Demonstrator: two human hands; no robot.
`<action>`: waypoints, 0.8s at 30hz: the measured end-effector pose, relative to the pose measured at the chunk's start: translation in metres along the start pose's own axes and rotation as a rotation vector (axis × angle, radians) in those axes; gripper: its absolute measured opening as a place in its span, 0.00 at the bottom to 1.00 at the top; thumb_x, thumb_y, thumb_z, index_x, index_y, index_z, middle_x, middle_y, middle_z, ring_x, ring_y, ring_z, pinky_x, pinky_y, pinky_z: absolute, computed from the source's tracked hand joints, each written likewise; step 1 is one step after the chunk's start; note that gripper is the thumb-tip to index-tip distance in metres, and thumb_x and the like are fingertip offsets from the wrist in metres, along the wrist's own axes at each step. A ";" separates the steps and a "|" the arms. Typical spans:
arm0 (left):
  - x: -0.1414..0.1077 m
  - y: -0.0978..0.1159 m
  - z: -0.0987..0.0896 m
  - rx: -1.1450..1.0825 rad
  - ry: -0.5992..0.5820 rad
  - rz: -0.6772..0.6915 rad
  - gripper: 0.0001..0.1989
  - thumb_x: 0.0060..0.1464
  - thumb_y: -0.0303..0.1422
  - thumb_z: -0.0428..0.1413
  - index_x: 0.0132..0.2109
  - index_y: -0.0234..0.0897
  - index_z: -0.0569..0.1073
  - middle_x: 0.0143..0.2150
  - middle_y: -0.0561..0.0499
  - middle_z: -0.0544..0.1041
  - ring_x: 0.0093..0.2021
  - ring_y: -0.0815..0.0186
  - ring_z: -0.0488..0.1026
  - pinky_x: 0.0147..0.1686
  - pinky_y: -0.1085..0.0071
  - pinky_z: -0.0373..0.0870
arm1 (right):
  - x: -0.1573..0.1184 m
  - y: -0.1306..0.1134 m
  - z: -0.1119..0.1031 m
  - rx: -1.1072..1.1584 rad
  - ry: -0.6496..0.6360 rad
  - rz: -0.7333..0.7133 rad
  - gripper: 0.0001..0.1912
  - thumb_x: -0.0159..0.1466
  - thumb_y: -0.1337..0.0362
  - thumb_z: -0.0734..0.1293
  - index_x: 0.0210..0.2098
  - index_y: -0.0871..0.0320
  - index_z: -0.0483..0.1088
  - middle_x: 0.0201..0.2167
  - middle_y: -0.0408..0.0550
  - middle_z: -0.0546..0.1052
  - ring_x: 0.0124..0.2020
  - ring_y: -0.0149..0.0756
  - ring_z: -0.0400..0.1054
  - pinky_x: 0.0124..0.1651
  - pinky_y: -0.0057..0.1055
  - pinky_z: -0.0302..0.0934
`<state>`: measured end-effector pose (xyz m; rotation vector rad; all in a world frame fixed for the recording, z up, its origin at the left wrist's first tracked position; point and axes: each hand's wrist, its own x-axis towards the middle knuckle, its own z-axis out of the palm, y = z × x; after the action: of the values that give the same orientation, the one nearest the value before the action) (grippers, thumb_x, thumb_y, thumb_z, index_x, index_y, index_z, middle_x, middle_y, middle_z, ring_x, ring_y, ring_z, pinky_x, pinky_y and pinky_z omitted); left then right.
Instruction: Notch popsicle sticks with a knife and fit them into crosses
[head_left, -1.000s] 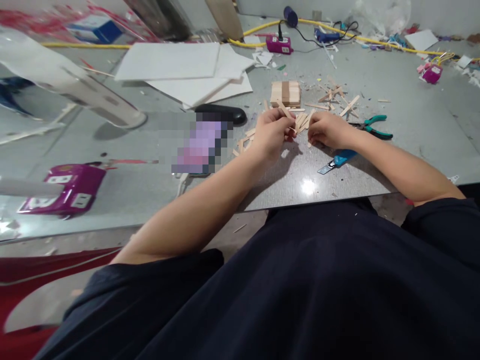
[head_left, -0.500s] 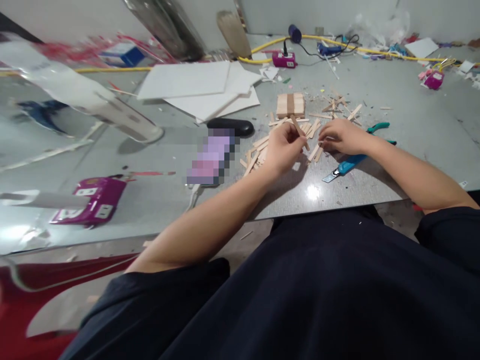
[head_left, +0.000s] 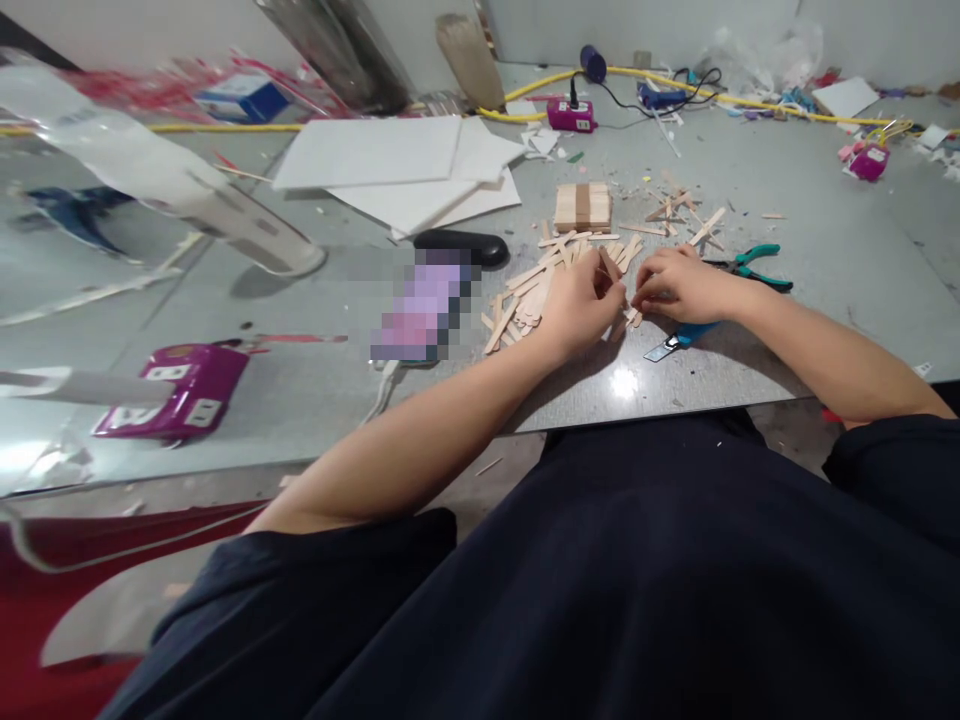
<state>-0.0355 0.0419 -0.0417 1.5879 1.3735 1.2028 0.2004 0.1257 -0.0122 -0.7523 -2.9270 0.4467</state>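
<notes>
My left hand (head_left: pixel 585 305) is closed around a wooden craft stick (head_left: pixel 609 264), whose upper end shows above the thumb and forefinger. Just to its right, my right hand (head_left: pixel 679 285) has its fingers bent together low over the table. Under those fingertips lie short craft stick ends (head_left: pixel 636 319); whether they are gripped is hidden. A pile of loose craft sticks (head_left: pixel 534 300) spreads beside and behind my left hand. Below my right wrist rests a blue utility knife (head_left: pixel 667 346) with its blade out. Green-handled pliers (head_left: pixel 757 265) lie behind that wrist.
A banded bundle of craft sticks (head_left: pixel 583 207) stands behind the pile. To the left lie a phone (head_left: pixel 427 305), its screen blurred, a black case (head_left: pixel 472 248) and white boards (head_left: pixel 367 155). A purple power strip (head_left: pixel 176 392) sits farther left. The table's front edge runs close before me.
My hands have come closer together, with the left lowering slightly and turning its stick. My right hand now covers more of the utility knife. The view has shifted a little.
</notes>
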 end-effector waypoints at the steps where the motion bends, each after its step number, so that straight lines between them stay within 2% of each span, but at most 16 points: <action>1: 0.000 0.001 0.001 -0.017 -0.016 -0.015 0.12 0.59 0.24 0.66 0.41 0.44 0.72 0.32 0.56 0.76 0.33 0.65 0.76 0.36 0.67 0.71 | -0.001 -0.002 -0.001 0.001 -0.005 -0.004 0.17 0.81 0.52 0.69 0.52 0.50 0.91 0.58 0.59 0.86 0.65 0.60 0.71 0.69 0.57 0.50; 5: 0.002 0.003 0.002 -0.173 -0.083 -0.100 0.11 0.58 0.25 0.63 0.41 0.45 0.71 0.30 0.57 0.78 0.27 0.67 0.76 0.30 0.68 0.71 | -0.001 -0.009 -0.001 0.006 -0.037 -0.008 0.11 0.75 0.54 0.76 0.45 0.50 0.91 0.52 0.57 0.87 0.63 0.60 0.73 0.70 0.58 0.49; 8: 0.003 0.005 0.002 -0.254 -0.075 -0.102 0.09 0.58 0.26 0.63 0.40 0.44 0.72 0.30 0.57 0.79 0.26 0.68 0.75 0.28 0.70 0.72 | 0.001 -0.013 0.000 0.018 -0.079 -0.005 0.05 0.71 0.59 0.79 0.39 0.51 0.89 0.47 0.53 0.87 0.59 0.56 0.77 0.71 0.58 0.49; 10: 0.003 0.006 0.000 -0.280 -0.070 -0.101 0.08 0.58 0.26 0.63 0.40 0.44 0.73 0.30 0.56 0.79 0.27 0.69 0.75 0.30 0.70 0.73 | 0.002 -0.014 0.000 0.028 -0.096 0.001 0.05 0.70 0.61 0.79 0.37 0.52 0.87 0.46 0.52 0.88 0.56 0.54 0.78 0.70 0.56 0.51; 15: 0.002 0.010 -0.002 -0.301 -0.067 -0.096 0.08 0.59 0.24 0.62 0.37 0.42 0.74 0.30 0.55 0.79 0.28 0.70 0.75 0.33 0.71 0.76 | 0.003 -0.020 0.005 0.040 -0.093 0.014 0.08 0.72 0.59 0.79 0.37 0.53 0.85 0.45 0.52 0.88 0.56 0.54 0.78 0.68 0.55 0.53; 19: 0.002 0.009 0.001 -0.286 -0.061 -0.074 0.08 0.57 0.23 0.62 0.36 0.42 0.74 0.29 0.56 0.77 0.26 0.70 0.73 0.30 0.71 0.73 | 0.002 -0.029 0.006 0.048 -0.092 -0.002 0.08 0.73 0.58 0.78 0.37 0.54 0.83 0.45 0.52 0.87 0.57 0.54 0.79 0.69 0.55 0.53; 24: 0.001 0.015 -0.002 -0.272 -0.050 -0.053 0.09 0.60 0.23 0.63 0.38 0.42 0.74 0.28 0.56 0.78 0.27 0.69 0.75 0.32 0.71 0.75 | -0.003 -0.014 -0.010 0.074 -0.075 0.051 0.08 0.71 0.53 0.80 0.41 0.50 0.86 0.46 0.51 0.88 0.54 0.53 0.80 0.68 0.53 0.57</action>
<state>-0.0328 0.0398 -0.0267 1.3739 1.1582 1.2505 0.1978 0.1149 0.0013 -0.8196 -2.9466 0.5965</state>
